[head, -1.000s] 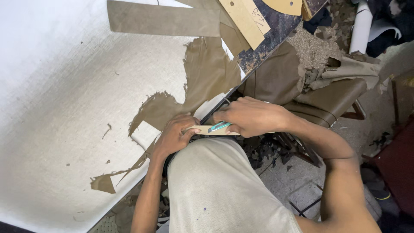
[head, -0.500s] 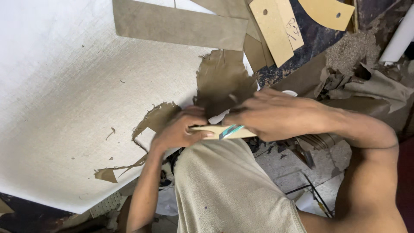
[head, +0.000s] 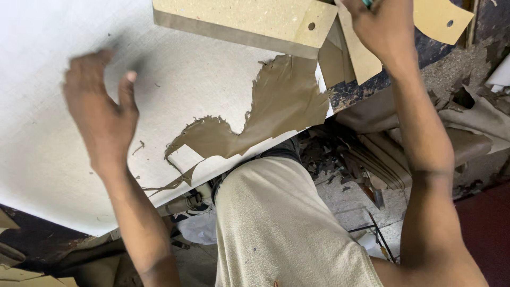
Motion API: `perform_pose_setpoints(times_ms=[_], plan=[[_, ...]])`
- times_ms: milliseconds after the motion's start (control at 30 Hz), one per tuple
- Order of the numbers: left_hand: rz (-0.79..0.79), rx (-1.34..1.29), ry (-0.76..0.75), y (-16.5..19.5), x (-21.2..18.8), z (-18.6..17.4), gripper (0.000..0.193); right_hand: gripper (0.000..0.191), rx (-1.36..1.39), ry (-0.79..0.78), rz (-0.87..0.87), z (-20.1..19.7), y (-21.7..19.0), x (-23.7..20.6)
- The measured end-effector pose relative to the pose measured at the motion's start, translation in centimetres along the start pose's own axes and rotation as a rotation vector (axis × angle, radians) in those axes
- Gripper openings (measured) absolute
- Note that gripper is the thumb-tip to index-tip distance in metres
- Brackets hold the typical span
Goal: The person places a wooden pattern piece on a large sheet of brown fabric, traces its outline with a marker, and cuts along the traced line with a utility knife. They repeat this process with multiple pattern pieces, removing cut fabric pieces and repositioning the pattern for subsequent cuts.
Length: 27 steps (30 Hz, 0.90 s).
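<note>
My left hand (head: 103, 114) hovers over the big white cutting board (head: 175, 69), fingers spread and blurred, holding nothing. At the top edge my right hand (head: 385, 29) is stretched out, its fingers cut off by the frame. A small teal tool tip (head: 366, 2) shows in its grip. That hand lies over tan cardboard patterns (head: 361, 61). A long tan pattern with a hole (head: 239, 21) rests on the board's far side. A ragged brown leather scrap (head: 276, 109) lies flat near the board's front edge.
My knee in beige cloth (head: 276, 228) fills the bottom middle. Leather offcuts and debris (head: 366, 170) litter the floor on the right, beside folded brown leather (head: 473, 133). Another tan pattern with a hole (head: 443, 18) sits at the top right.
Both hands left the small tan piece held at my lap. The left one rose over the white board and opened. The right one reached up to the cardboard patterns.
</note>
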<state>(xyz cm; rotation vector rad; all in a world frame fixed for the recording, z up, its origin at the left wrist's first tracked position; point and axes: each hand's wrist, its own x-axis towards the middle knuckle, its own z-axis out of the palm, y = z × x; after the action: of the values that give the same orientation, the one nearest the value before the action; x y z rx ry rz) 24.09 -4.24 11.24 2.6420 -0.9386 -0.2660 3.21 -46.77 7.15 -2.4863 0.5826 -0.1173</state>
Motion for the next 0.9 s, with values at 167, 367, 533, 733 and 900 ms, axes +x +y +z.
perform_pose_setpoints(times_ms=[167, 367, 533, 733, 900], plan=[[-0.226, -0.227, 0.151, 1.9, -10.5, 7.3, 0.041, 0.015, 0.526, -0.043, -0.047, 2.4, 0.5, -4.7], [-0.389, -0.267, 0.235, 4.0, -18.8, 13.2, 0.029, 0.012, 0.638, -0.163, 0.166, 6.9, -5.1, -11.4], [-0.612, -0.585, 0.257, 1.6, -21.2, 14.3, 0.018, 0.010, 0.548, -0.180, 0.119, 9.0, -9.0, -14.7], [-0.768, -0.920, 0.597, -12.1, -28.5, 8.0, 0.017, 0.011, 0.508, -0.116, 0.077, 11.4, -12.1, -16.9], [-0.605, -0.611, 0.375, -20.6, -33.4, 4.1, 0.017, 0.018, 0.390, -0.066, 0.100, 17.2, -16.7, -16.5]])
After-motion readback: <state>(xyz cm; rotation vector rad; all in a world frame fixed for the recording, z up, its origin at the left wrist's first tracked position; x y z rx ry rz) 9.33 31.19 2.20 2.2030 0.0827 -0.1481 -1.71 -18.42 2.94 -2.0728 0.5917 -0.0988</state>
